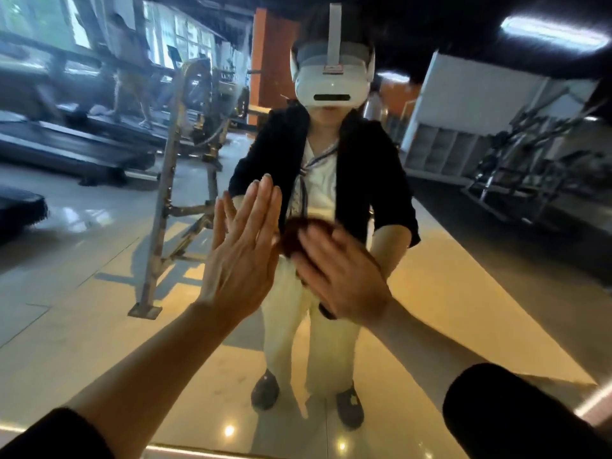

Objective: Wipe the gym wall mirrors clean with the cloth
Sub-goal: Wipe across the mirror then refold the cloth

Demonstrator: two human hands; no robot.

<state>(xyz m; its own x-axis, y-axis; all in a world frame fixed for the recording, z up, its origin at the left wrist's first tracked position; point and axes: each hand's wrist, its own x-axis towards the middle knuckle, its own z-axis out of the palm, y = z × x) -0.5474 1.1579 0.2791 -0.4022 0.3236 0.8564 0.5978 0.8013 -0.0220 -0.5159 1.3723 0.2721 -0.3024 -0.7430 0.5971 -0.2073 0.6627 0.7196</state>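
Brown cloth (294,236) is being pressed on mirror (99,260) by blurred right hand (341,276), fingers straight; left hand (241,260) flat, fingers spread, beside it.

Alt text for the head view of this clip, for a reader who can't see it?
A person's right hand presses a dark brown cloth against a gym wall mirror, while the left hand rests flat on the glass, fingers straight. Their reflection and blurred gym equipment fill the mirror.

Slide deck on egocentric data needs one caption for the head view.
Right hand presses a brown cloth on the gym mirror; left hand lies flat beside it.
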